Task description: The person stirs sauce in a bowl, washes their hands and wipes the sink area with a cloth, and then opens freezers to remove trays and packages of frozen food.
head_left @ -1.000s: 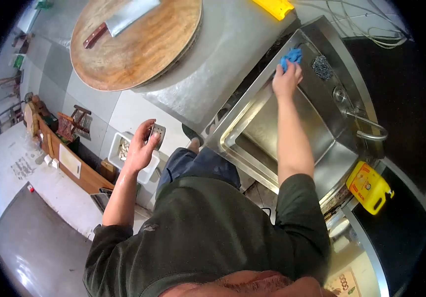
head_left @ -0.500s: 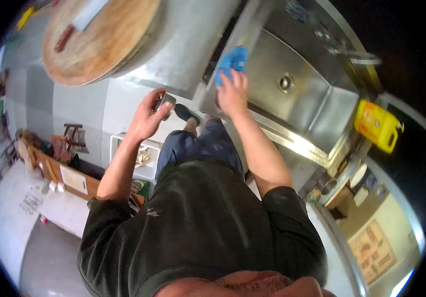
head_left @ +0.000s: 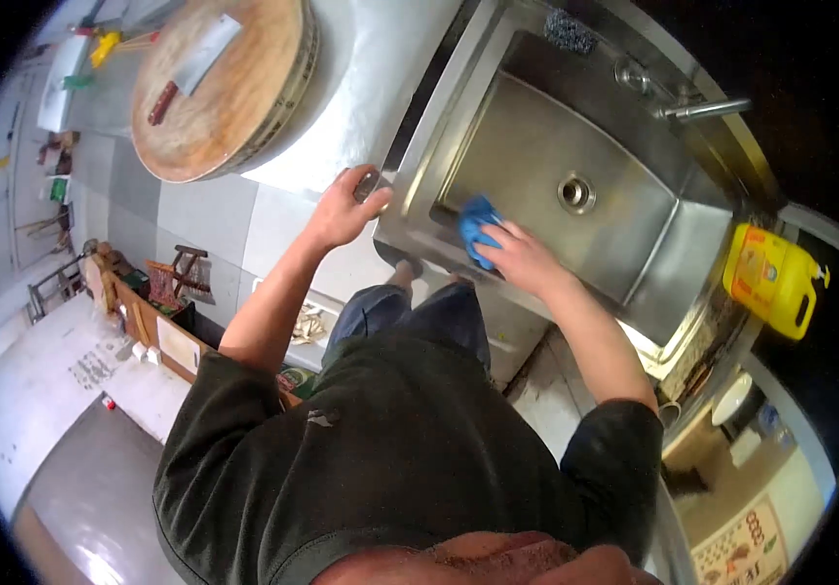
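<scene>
In the head view my right hand [head_left: 527, 258] is closed on a blue cloth [head_left: 476, 226], pressed to the front rim and inner edge of the stainless steel sink [head_left: 527, 127]. Out to the left, my left hand [head_left: 340, 214] curls its fingers and thumb around a small, shiny grey object [head_left: 368, 185], whose kind I cannot make out. That hand is beside the sink's left front corner, near the edge of the metal worktop [head_left: 366, 88].
On the worktop stands a thick round chopping board [head_left: 234, 107] with a cleaver [head_left: 207, 54] lying on it. A tap [head_left: 707, 110] rises behind the sink. Right of the basin is a yellow jug [head_left: 770, 280]. A wooden stool [head_left: 186, 273] is on the floor at left.
My right hand has moved with the blue cloth from the sink's left rim to its front edge. My left hand, still gripping the grey object, is closer to the sink.
</scene>
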Action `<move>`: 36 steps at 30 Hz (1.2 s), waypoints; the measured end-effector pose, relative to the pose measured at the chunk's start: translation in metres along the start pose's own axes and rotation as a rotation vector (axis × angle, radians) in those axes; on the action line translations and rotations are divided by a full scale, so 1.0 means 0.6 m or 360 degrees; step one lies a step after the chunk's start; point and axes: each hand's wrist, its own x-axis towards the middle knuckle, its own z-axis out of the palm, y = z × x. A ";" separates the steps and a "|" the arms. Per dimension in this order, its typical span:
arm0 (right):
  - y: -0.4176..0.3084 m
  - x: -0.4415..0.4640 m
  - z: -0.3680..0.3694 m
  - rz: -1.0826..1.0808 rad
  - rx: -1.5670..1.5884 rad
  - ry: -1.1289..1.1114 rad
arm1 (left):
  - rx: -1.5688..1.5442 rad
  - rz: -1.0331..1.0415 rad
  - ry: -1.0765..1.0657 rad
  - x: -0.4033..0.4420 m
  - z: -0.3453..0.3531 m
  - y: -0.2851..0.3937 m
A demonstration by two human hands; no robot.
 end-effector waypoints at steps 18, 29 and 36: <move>0.109 -0.316 0.005 0.1777 0.2397 0.1849 | -0.0018 0.0029 0.0537 0.173 0.039 0.075; 0.064 -0.277 -0.079 0.1716 0.2623 0.2046 | 0.0752 0.0655 0.0664 0.308 0.022 0.092; 0.108 -0.284 -0.067 0.1650 0.2730 0.2251 | 0.0746 0.1113 -0.0153 0.232 0.263 0.156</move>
